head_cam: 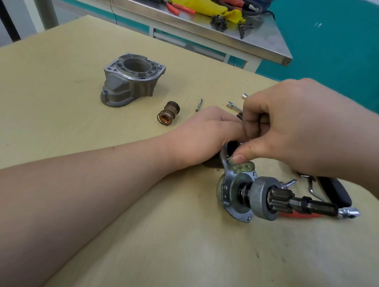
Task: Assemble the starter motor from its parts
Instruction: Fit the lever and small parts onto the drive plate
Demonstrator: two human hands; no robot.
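Note:
The starter motor body lies on the wooden table, its pinion gear and shaft pointing right. My left hand grips the dark rear part of the body, mostly hiding it. My right hand pinches a pale plastic fork lever at the top of the body's metal plate. The grey aluminium nose housing stands apart at the back left. A plunger with a spring and copper end lies between the housing and my left hand.
A long bolt and a socket piece lie behind my hands, with a small silver sleeve. A ratchet tool with red and black handles lies under the shaft. A steel bench with pliers and yellow cloth stands behind.

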